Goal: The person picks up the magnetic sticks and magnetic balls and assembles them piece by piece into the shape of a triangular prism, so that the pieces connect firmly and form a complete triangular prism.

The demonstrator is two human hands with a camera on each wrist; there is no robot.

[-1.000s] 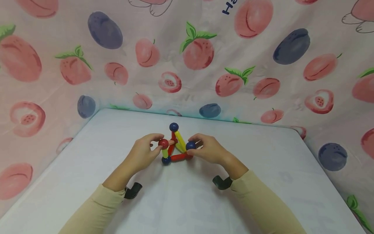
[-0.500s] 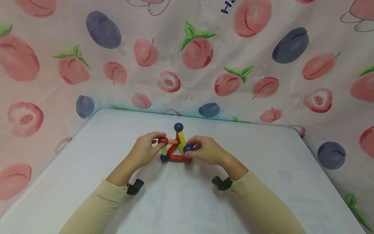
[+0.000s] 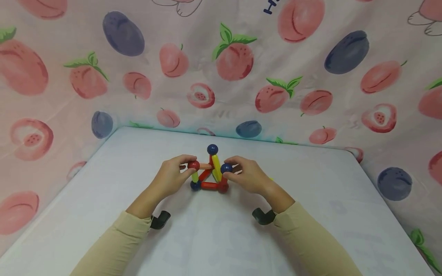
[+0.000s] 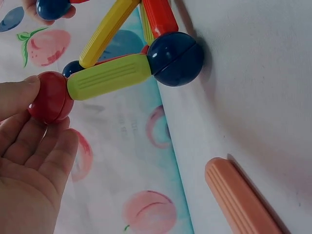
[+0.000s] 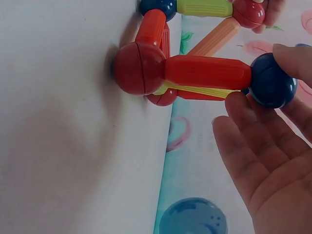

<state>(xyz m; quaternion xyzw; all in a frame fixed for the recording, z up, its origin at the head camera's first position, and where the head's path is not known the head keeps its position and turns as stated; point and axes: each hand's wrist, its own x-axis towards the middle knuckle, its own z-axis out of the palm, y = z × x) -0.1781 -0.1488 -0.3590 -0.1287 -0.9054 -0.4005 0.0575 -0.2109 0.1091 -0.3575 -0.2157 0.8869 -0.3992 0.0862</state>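
Observation:
A small frame of coloured magnetic sticks and balls stands mid-table. My left hand [image 3: 172,174] pinches the red ball [image 4: 51,97] on top of a yellow-green stick [image 4: 109,76], which rises from a blue ball [image 4: 175,59]. With thumb and fingers, my right hand [image 3: 246,175] pinches another blue ball [image 5: 273,80] at the upper end of a red stick [image 5: 209,71]. That stick meets a lower red ball [image 5: 139,68] at the table. A red stick [image 3: 209,186] joins the two front base balls. Behind, a blue ball [image 3: 212,149] tops the far corner, with a yellow stick [image 3: 216,165] slanting down from it.
A loose peach-coloured stick [image 4: 239,195] lies on the white tabletop [image 3: 214,237] in the left wrist view. A bit of yellow [image 3: 271,178] shows past my right wrist. Fruit-print cloth [image 3: 138,103] hangs behind and beside the table.
The far corner of the frame has shifted right. My right hand dipped, then rose slightly with its blue ball, so the red stick under it now shows. My left hand keeps its pinch.

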